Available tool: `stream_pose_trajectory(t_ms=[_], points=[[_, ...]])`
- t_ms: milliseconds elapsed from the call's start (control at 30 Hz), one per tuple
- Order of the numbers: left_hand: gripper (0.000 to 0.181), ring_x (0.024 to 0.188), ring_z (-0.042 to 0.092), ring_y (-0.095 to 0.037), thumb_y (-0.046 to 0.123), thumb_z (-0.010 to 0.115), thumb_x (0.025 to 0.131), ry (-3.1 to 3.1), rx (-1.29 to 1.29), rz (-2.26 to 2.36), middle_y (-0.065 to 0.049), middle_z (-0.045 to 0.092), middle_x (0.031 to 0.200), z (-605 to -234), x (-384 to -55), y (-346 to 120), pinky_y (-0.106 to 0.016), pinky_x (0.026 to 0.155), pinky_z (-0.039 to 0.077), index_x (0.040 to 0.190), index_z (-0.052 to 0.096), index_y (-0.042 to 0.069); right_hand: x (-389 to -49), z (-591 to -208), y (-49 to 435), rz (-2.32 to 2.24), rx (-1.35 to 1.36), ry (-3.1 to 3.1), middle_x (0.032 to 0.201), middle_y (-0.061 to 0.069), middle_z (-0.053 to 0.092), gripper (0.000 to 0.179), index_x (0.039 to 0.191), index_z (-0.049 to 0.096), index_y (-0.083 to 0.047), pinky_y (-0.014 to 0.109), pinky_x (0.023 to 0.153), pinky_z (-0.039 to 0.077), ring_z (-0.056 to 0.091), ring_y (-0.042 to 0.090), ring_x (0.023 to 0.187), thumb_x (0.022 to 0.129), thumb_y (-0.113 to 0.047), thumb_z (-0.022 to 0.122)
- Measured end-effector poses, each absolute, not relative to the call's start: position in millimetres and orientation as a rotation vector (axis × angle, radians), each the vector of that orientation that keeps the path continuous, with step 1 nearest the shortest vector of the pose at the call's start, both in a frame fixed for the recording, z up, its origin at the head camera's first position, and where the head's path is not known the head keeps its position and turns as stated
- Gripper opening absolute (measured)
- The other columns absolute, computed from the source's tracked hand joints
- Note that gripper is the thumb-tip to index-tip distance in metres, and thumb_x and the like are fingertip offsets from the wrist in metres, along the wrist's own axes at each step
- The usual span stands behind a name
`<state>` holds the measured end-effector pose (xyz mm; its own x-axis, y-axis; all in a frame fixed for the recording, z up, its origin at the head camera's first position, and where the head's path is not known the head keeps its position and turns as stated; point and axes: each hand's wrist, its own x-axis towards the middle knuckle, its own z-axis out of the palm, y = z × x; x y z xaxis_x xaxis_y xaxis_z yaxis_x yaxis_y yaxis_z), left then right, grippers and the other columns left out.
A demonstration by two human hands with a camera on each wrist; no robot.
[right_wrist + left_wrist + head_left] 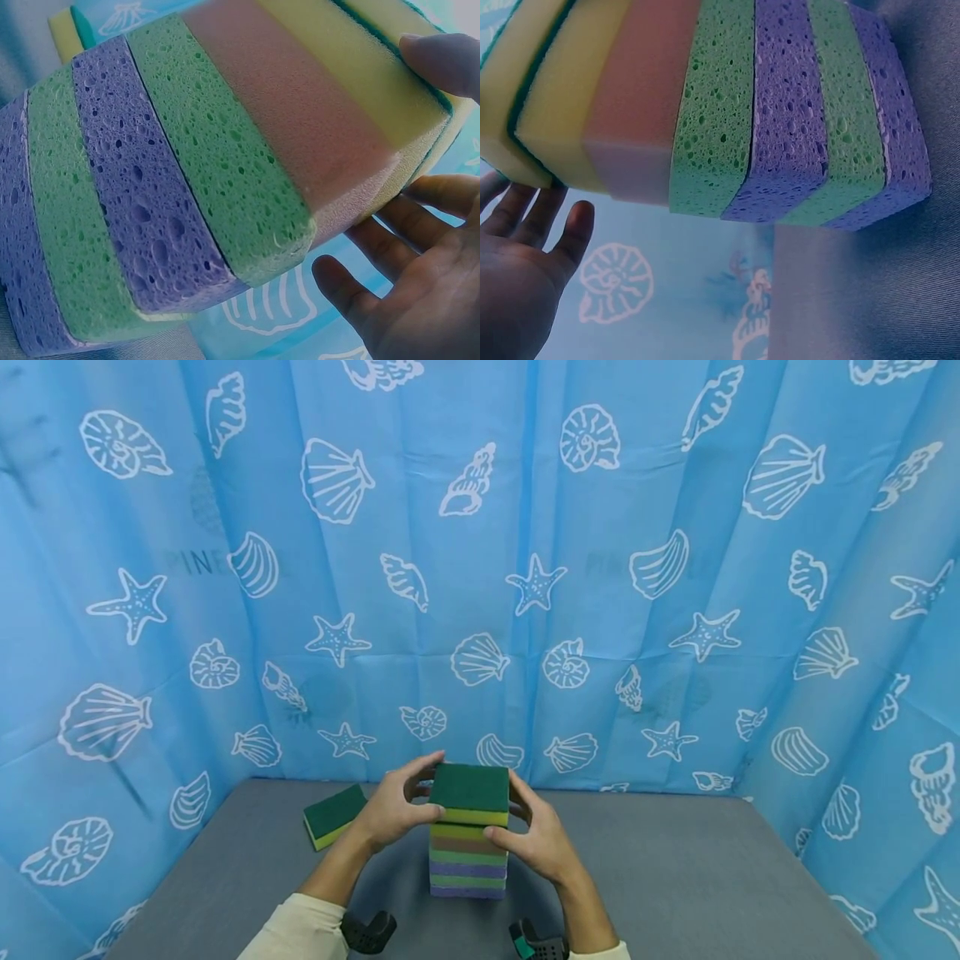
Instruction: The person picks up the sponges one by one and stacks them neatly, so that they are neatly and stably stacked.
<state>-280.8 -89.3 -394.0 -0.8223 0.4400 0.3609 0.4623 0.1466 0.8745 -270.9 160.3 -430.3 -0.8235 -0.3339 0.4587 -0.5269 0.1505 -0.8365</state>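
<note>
A neat stack of sponges stands in front of me in the head view. Its top sponge [471,789] is yellow with a dark green scouring face upward. Below come another yellow scouring sponge [566,97], a pinkish-brown sponge [641,90], then green [716,112] and purple [787,112] porous sponges in turn. My left hand [393,802] holds the top sponge at its left side, thumb at the front corner. On the right, my right hand [543,839] curves round the upper stack, its thumb on the second sponge's front. Some fingertips are hidden behind the stack.
One more yellow-and-green scouring sponge [335,814] lies on the grey table [675,860], left of the stack beyond my left forearm. A blue curtain with white shells [420,568] hangs behind the table and along both sides. Each wrist wears a black strap [369,933].
</note>
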Motion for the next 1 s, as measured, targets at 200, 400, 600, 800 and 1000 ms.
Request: stream_pose_trajectory(t_ms=[200,400,600,800,1000], points=[[0.073,0.132,0.035,-0.037,0.008,0.066,0.084,-2.369,-0.903,-1.818,-0.019,0.036,0.148,-394,-281,-89,-0.054,0.103,0.032,0.149,0.034,0.001,-272,-431,162,1.753,0.863,-2.246,0.146,0.014,0.041,0.081,0.153,0.025,-0.007,0.056,0.100,0.036,0.042,0.032,0.130,0.087,-0.017,0.072],[0.073,0.132,0.036,-0.036,0.008,0.067,0.084,-2.372,-0.877,-1.827,-0.018,0.037,0.147,-394,-281,-89,-0.054,0.102,0.033,0.149,0.034,0.002,-267,-424,161,1.770,0.786,-2.156,0.146,0.020,0.037,0.074,0.152,0.022,-0.002,0.058,0.101,0.033,0.038,0.036,0.131,0.092,-0.015,0.063],[0.072,0.131,0.037,-0.035,0.009,0.066,0.084,-2.382,-0.860,-1.805,-0.017,0.038,0.147,-396,-282,-88,-0.054,0.102,0.034,0.149,0.035,0.003,-261,-413,153,1.763,0.725,-2.066,0.148,0.018,0.034,0.061,0.152,0.026,-0.005,0.058,0.100,0.034,0.035,0.037,0.133,0.098,-0.011,0.054],[0.072,0.130,0.038,-0.036,0.010,0.065,0.084,-2.366,-0.867,-1.803,-0.017,0.037,0.147,-396,-282,-88,-0.054,0.102,0.034,0.149,0.035,0.004,-257,-407,143,1.744,0.690,-2.060,0.150,0.017,0.030,0.058,0.151,0.032,-0.006,0.060,0.097,0.035,0.034,0.038,0.133,0.098,-0.013,0.055],[0.072,0.129,0.039,-0.036,0.012,0.064,0.084,-2.367,-0.867,-1.783,-0.017,0.038,0.147,-395,-281,-88,-0.055,0.101,0.034,0.149,0.034,0.004,-259,-409,139,1.719,0.699,-2.064,0.152,0.016,0.027,0.058,0.151,0.033,-0.007,0.063,0.099,0.028,0.032,0.041,0.132,0.098,-0.013,0.056]])
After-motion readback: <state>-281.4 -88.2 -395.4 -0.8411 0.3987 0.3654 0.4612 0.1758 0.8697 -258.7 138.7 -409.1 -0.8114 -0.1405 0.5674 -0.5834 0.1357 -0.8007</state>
